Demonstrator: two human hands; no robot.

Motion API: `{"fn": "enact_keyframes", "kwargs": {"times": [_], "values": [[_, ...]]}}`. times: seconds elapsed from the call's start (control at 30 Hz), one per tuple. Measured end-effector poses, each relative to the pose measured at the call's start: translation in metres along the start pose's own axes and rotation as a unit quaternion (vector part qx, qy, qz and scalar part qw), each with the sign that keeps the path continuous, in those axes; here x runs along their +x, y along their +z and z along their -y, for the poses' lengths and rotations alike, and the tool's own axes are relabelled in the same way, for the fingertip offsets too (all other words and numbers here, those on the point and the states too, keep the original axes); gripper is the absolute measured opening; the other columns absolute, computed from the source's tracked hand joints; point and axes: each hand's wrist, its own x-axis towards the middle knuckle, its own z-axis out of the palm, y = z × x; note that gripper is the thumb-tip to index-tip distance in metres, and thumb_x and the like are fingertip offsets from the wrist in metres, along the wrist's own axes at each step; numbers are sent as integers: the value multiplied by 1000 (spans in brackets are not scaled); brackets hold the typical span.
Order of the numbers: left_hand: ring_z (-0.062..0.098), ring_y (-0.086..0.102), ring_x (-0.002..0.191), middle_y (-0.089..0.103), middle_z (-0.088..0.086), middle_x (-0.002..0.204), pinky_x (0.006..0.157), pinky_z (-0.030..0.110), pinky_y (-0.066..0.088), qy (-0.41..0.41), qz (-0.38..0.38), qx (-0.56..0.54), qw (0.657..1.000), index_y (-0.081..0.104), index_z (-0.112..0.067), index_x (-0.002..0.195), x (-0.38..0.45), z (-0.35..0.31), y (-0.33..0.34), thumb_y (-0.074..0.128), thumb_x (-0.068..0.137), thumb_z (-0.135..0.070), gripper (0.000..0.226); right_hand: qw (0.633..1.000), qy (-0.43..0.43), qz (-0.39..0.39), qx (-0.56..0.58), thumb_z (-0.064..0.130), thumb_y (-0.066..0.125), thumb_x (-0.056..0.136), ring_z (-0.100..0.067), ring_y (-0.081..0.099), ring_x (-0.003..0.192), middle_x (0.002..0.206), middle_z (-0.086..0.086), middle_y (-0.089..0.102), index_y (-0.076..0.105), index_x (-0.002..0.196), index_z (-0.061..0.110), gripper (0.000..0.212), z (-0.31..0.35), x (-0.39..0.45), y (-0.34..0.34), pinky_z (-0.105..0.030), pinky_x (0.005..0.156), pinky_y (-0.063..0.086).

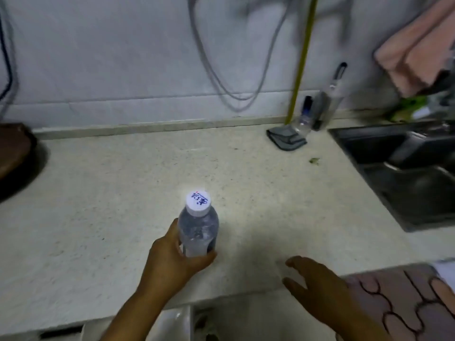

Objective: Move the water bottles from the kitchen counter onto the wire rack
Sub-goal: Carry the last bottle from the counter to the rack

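Note:
A clear water bottle (198,227) with a white cap bearing blue writing stands upright near the middle of the speckled kitchen counter (123,183). My left hand (172,259) is wrapped around the bottle's lower body. My right hand (312,284) hovers over the counter's front edge to the right, fingers spread, holding nothing. A second small clear bottle (304,119) with a dark cap stands at the back by the wall. The wire rack is out of sight.
A dark sink (406,173) is set into the counter at the right. A grey folded cloth (286,137) lies at the back beside a yellow-green pole (300,62). A brown round object (14,153) sits at the left edge. Pink towels (418,50) hang at the upper right.

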Motion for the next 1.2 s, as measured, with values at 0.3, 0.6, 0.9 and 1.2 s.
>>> {"fn": "enact_keyframes", "kwargs": {"times": [0.3,0.6,0.9,1.2], "values": [[-1,58,79,65,-9,100,55,5,44,177,239,29,954,51,-23,122,-173,-86,204,86,59,-25,72,961,202,-157,108,38,50,88,-8,44,69,73,14,43,46,84,30,10,-182,-258,12,-14,52,27],[1,62,83,64,-17,93,64,11,46,302,458,105,829,47,-43,97,-322,-157,387,87,55,-30,59,838,429,-261,215,49,49,87,-7,53,102,117,11,57,47,119,30,37,-288,-473,74,-20,88,42],[5,65,78,66,-15,78,63,14,47,337,599,145,712,58,-33,97,-451,-227,591,82,47,-40,56,692,596,-284,293,50,52,84,-4,51,90,98,14,53,49,110,35,30,-410,-617,84,-19,79,42],[4,69,74,74,-12,80,72,35,58,405,692,129,584,63,-24,98,-601,-319,767,78,44,-53,63,586,697,-275,307,45,55,85,-6,52,89,93,10,51,52,114,27,35,-522,-758,47,-17,81,42]]}}
